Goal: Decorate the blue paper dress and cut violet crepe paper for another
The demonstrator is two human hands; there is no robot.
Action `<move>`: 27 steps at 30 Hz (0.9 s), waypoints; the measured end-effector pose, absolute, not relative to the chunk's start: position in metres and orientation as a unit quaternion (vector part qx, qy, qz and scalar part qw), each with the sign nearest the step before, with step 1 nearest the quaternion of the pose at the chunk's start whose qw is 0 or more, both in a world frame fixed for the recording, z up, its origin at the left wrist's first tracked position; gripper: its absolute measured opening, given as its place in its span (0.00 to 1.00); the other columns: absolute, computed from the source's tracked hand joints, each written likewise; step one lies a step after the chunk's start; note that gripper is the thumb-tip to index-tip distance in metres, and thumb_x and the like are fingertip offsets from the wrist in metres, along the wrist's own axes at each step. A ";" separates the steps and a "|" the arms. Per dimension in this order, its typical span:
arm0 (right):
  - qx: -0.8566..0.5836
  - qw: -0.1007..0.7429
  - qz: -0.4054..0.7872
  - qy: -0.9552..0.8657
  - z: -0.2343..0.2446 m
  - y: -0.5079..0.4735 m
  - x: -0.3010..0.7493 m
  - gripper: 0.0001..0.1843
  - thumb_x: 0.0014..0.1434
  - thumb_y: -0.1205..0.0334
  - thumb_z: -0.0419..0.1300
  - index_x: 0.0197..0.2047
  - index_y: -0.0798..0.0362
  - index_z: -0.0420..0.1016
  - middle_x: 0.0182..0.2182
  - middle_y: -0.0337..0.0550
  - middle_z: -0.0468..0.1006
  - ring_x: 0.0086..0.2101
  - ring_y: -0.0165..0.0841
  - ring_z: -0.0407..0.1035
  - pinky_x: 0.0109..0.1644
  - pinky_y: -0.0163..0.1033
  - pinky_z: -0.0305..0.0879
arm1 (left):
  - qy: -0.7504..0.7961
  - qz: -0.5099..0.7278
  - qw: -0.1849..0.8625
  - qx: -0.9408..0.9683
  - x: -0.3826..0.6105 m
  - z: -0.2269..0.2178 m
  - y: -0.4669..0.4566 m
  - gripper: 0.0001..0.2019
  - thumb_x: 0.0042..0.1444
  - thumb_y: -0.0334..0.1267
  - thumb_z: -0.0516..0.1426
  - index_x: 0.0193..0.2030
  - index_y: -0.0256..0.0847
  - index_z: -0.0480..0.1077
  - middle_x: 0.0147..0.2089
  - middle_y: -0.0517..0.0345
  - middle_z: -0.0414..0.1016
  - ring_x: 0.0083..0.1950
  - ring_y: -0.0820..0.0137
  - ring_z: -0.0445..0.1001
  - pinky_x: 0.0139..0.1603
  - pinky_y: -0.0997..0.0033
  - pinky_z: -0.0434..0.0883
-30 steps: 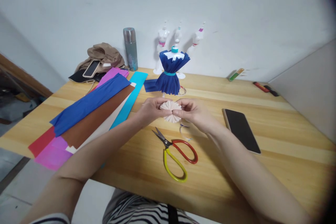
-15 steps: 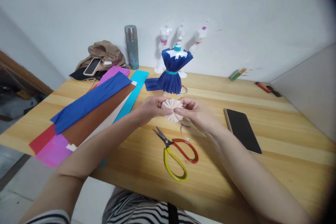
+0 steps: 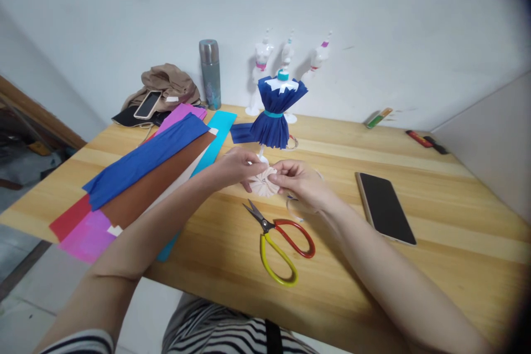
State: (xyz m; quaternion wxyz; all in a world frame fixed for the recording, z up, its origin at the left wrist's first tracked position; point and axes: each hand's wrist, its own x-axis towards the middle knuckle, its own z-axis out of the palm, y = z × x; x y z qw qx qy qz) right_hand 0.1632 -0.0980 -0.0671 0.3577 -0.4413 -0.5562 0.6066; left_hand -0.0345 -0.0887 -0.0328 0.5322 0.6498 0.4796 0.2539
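Note:
A small round rosette [image 3: 264, 186] of pleated, cream-pink paper is held between my two hands above the table. My left hand [image 3: 240, 167] grips its upper left edge, thumb on top and fingers beneath. From the right, my right hand [image 3: 299, 180] pinches the rosette near its centre with thumb and forefinger. Just behind stands a small mannequin in a pleated dark blue paper dress [image 3: 271, 113] with a turquoise waistband. Below my hands lie scissors [image 3: 265, 225] with one red and one yellow handle, blades slightly apart.
Coloured paper sheets [image 3: 145, 160] are piled on the left of the wooden table. Behind them are a brown cloth bag [image 3: 172, 84], a phone [image 3: 148, 104] and a thermos [image 3: 211, 77]. White figures [image 3: 263, 58] stand by the wall. A larger phone [image 3: 385, 206] lies to the right.
The rosette has moved slightly left and down and tilted. My left hand's hold has shifted toward its upper edge, while my right hand has come left with it. The view has shifted slightly.

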 end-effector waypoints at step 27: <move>-0.482 0.363 0.556 -0.571 -0.065 -0.108 0.150 0.20 0.43 0.44 0.71 0.25 0.52 0.75 0.16 0.40 0.72 0.18 0.28 0.63 0.22 0.36 0.58 | 0.504 0.402 0.505 0.575 -0.022 -0.069 -0.095 0.16 0.57 0.46 0.61 0.25 0.37 0.75 0.24 0.56 0.76 0.32 0.67 0.74 0.33 0.72 0.70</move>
